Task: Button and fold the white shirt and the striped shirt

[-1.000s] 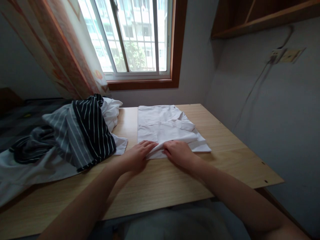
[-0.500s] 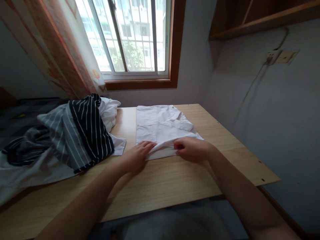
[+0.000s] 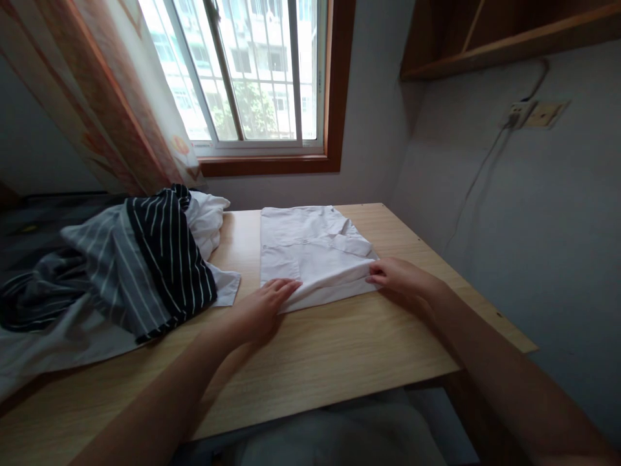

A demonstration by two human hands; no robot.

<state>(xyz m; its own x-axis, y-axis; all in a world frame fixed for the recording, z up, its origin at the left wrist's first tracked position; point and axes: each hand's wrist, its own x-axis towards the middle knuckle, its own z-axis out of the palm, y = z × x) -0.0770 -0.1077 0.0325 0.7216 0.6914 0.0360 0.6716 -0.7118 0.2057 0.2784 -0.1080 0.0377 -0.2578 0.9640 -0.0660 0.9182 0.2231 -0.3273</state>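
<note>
A white shirt (image 3: 315, 243) lies partly folded on the wooden table, with small buttons along its middle and a folded piece at its far right. My left hand (image 3: 264, 305) rests on its near left corner, fingers stretched out flat over the cloth. At the near right edge, my right hand (image 3: 395, 277) pinches the shirt between thumb and fingers. A long crease runs between both hands along the near strip of cloth.
A heap of black-and-grey striped clothing (image 3: 167, 259), with white cloth under and behind it, covers the left of the wooden table (image 3: 291, 362). A window (image 3: 257, 77), a curtain (image 3: 126, 97), a wall shelf (image 3: 446, 58) and a socket with a cord (image 3: 521, 115) surround the table.
My right hand has moved right along the shirt's near edge, and the cloth there is straighter and flatter. My left hand stays on the near left corner.
</note>
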